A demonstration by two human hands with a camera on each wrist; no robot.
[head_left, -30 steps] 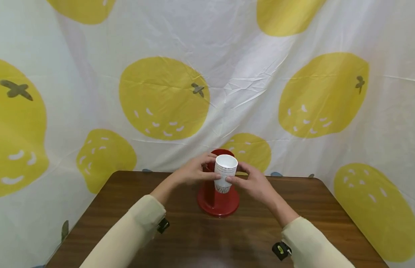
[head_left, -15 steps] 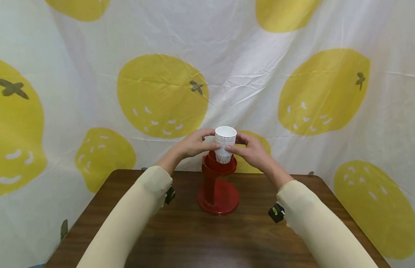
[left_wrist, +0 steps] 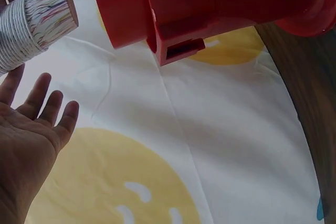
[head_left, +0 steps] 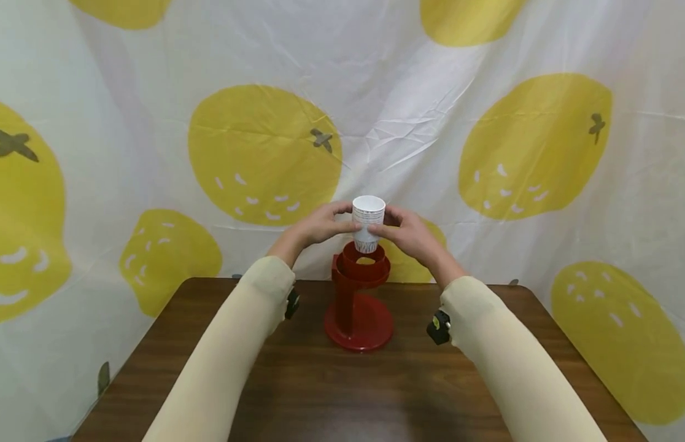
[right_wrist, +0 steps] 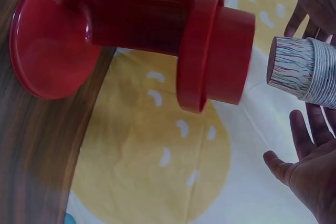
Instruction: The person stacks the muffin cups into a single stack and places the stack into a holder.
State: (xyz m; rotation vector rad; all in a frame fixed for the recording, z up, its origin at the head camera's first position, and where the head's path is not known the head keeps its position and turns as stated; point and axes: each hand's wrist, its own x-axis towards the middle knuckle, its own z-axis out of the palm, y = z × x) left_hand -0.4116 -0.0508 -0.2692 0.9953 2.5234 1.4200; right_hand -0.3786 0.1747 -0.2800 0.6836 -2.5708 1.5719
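Note:
A stack of nested white paper cups (head_left: pixel 368 221), its bottom patterned with thin coloured lines, is held upright above the red stand (head_left: pixel 345 307). My left hand (head_left: pixel 315 225) grips the stack from the left, thumb across the front. From the right, my right hand (head_left: pixel 413 234) holds it the same way. Both wrist views show a gap between the cup bottom and the red tube (right_wrist: pixel 230 56) at the stand's top. That tube sits inside a wider ring (head_left: pixel 361 283) and is open at the upper end.
The stand's round base (head_left: pixel 370 325) rests on a dark wooden table (head_left: pixel 331 393) near its far edge. Behind hangs a white cloth (head_left: pixel 387 123) printed with yellow lemons. A small black device (head_left: pixel 439 326) is strapped at the right wrist.
Both hands have raised the cup stack from in front of the stand to above its top. The red tube and ring, earlier hidden behind the hands and cups, now show. The stand stays put.

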